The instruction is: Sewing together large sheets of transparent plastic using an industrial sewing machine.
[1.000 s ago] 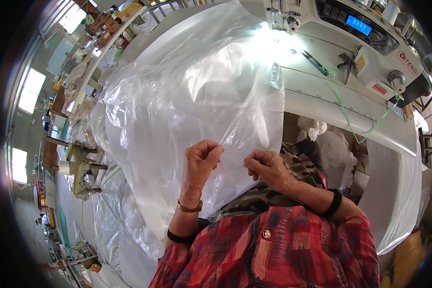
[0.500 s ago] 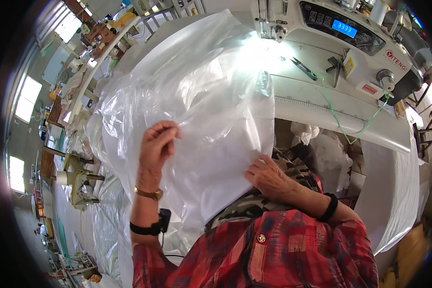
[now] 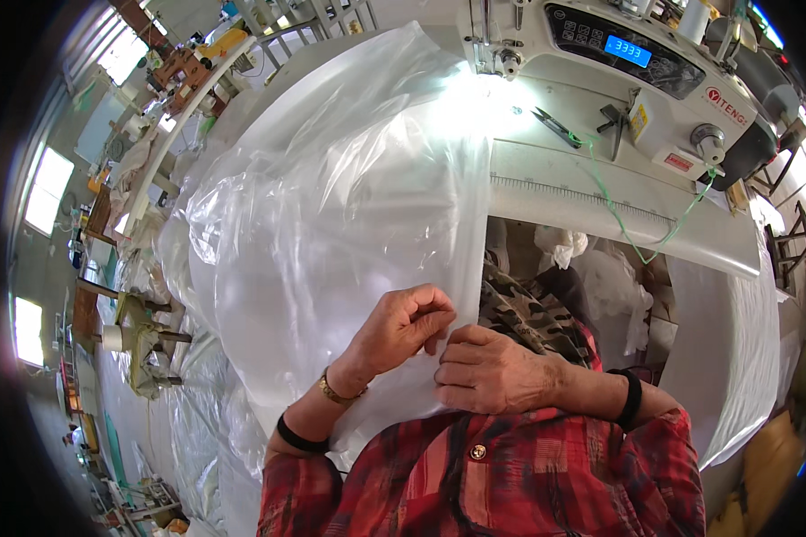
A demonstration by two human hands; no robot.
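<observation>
On the counter's near side [image 3: 546, 166], the left hand [image 3: 412, 325] has come across to the right hand [image 3: 491, 371], both closed on the near right edge of the translucent plastic sheet [image 3: 331, 246], now straighter toward the sewing machine [image 3: 654, 85].

Plastic sheet [image 3: 331, 224]: clear to milky white, streaked with shiny white
Shirt [image 3: 537, 465]: red plaid crossed with black and dull pink
Shirt button [image 3: 478, 452]: gold and dark
Trousers [image 3: 530, 313]: camouflage in brown, tan and black
Armbands [image 3: 632, 399]: plain black
Wristwatch [image 3: 336, 388]: gold
Sewing machine [image 3: 591, 76]: white
Control panel [image 3: 591, 36]: black
Screen [image 3: 627, 51]: blue, pale digits
Thread [image 3: 647, 260]: bright green
Snips [image 3: 557, 128]: black
Stool cover [image 3: 135, 315]: olive green
</observation>
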